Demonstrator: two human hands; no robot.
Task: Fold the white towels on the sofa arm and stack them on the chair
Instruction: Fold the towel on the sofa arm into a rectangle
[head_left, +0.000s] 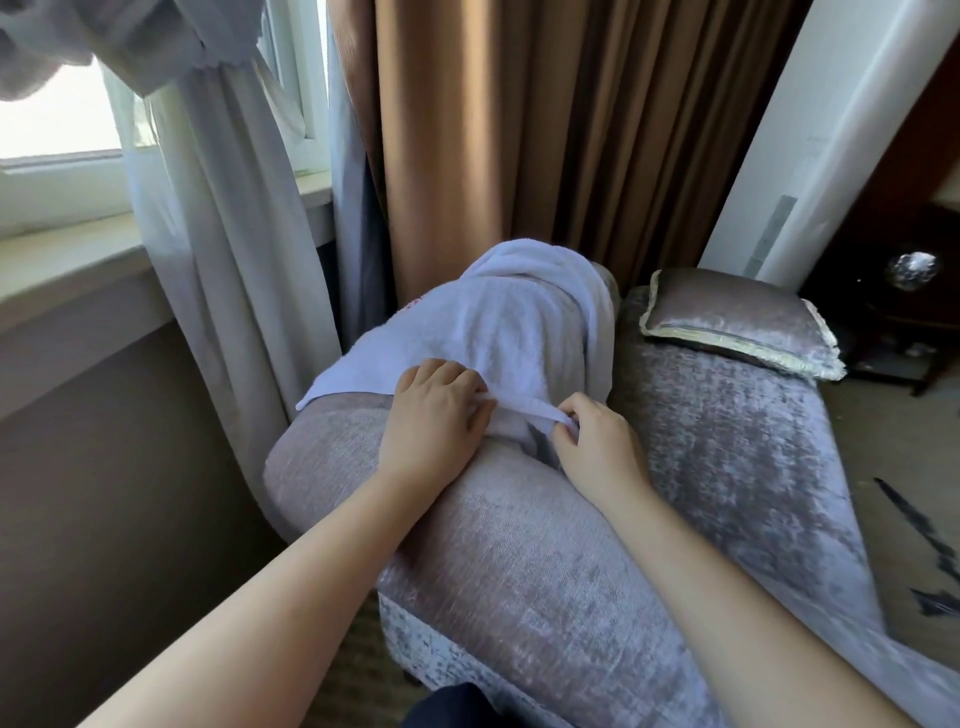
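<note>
White towels (514, 317) lie draped in a heap over the far end of the grey velvet sofa arm (519, 545). My left hand (434, 415) rests on the arm and grips the near edge of the top towel with curled fingers. My right hand (597, 447) pinches the same edge a little to the right, where the hem is drawn into a thin band between the two hands. No chair is in view.
The sofa seat (727, 457) runs to the right with a grey cushion (737, 322) at its back. Brown and white curtains (519, 130) hang behind the arm. A window sill (67, 260) is at left, dark furniture (893, 291) at far right.
</note>
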